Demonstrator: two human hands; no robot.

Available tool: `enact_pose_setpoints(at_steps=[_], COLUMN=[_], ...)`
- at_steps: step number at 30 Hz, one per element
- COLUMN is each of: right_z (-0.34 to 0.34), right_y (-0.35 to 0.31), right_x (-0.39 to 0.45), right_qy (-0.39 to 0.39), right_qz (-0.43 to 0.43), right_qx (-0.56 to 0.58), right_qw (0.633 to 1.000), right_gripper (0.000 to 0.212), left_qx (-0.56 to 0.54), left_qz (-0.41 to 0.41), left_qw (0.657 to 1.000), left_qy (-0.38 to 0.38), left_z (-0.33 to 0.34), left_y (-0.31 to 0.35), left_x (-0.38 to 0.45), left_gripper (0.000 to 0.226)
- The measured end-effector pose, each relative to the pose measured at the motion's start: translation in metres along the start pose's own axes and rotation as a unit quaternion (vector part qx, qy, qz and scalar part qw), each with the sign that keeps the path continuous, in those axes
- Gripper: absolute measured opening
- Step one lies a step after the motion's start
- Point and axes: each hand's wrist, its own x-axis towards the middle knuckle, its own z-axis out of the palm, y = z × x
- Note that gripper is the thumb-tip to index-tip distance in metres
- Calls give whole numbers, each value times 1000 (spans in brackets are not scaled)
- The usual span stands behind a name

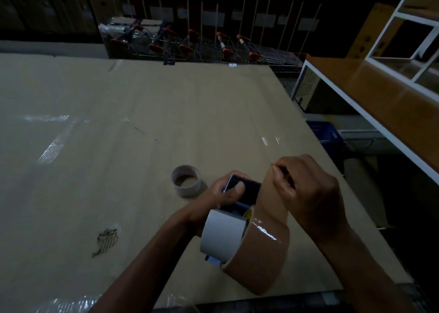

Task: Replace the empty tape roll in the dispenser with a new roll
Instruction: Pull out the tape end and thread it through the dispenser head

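My left hand [223, 195] grips the dark metal tape dispenser [247, 192] near its toothed cutting edge. A new roll of brown tape [259, 253] sits on the dispenser's white hub [221, 234], held above the cardboard. My right hand [306, 191] pinches the loose end of the brown tape strip [270, 194] and holds it up beside the cutter. The empty cardboard core [186, 181] lies on the cardboard just left of my left hand.
A large sheet of cardboard [142, 122] with patches of clear tape covers the worktable. Shopping carts [202, 46] stand beyond its far edge. A wooden shelf with a white frame [380, 99] runs along the right, with a blue crate [325, 132] below.
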Motion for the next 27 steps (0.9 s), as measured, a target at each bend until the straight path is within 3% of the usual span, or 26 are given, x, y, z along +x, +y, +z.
enact_pose_setpoints(at_steps=[3,7,12,16,21,27], right_z=[-15,-34,-58,-53,-19,7], right_y=[-1,-9,-23,-15,2,1], right_x=[12,24,19,14,3,-13], right_qy=[-12,7,82,65,-51,-113], right_qz=[62,206,86,50,17,18], right_qx=[99,257,211,177,172,223], right_qw=[993,944,970,981,984,968], right_gripper=[11,19,22,24,14,17], left_qx=[-21,-27,-79,-116,-82,-29], left_qz=[-3,-6,21,27,42,54], left_qw=[1000,1000,989,976,984,997], left_qy=[-15,10,127,181,152,52], left_z=[-7,-9,-15,-27,-26,-29], left_y=[7,6,-18,-39,-43,-26], left_x=[-3,-5,-3,-5,-6,-3], left_gripper=[75,60,45,39,54,42])
